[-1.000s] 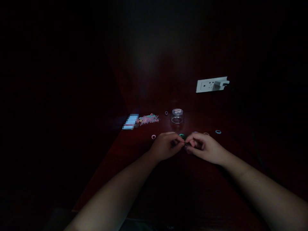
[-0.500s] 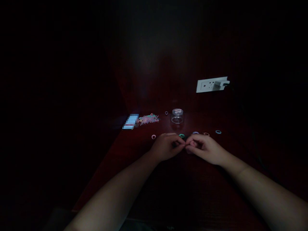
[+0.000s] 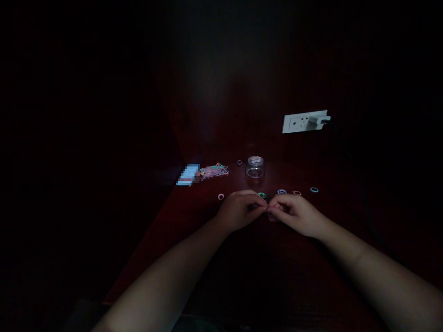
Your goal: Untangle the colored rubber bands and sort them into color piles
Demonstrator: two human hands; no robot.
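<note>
Fingertips [image 3: 262, 203] of the left hand [image 3: 238, 210] and right hand [image 3: 296, 213] meet, pinched; what they grip, if anything, I cannot tell. Just beyond, several bands [image 3: 282, 191] lie spread in a loose row, seemingly a small share done; most look left in the pile [image 3: 214, 172], between phone [image 3: 188, 174] and jar [image 3: 255, 169].

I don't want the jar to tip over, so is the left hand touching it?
Apart. The head view shows a strip of dark tabletop between the left hand and the jar behind it.
</note>
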